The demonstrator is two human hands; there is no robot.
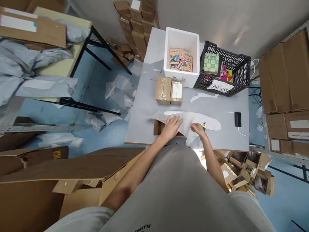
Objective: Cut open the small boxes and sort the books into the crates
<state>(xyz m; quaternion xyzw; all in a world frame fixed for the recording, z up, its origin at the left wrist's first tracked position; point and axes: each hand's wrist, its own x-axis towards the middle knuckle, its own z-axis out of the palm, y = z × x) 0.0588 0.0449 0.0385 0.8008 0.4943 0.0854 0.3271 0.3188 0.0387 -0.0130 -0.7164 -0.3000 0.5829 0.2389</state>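
Observation:
A thin white sheet (185, 120) lies over part of a small brown cardboard box (157, 127) at the table's near edge. My left hand (171, 129) rests on the sheet above the box, its fingers outstretched. To its right, my right hand (198, 129) pinches the sheet's right side between thumb and fingers. Beside that hand shows a small yellow and black object (204, 127), partly hidden; whether the hand touches it I cannot tell. Two taped cardboard boxes (164, 91) stand side by side beyond my left hand. The box's inside is mostly covered.
At the table's back stand a white foam bin (181, 79) with several card packets and a black crate (241, 72) with colourful packs. A phone (238, 119) lies at right on a cable. Large open cartons (72, 166) flank me at left; small boxes (241, 170) pile up at right.

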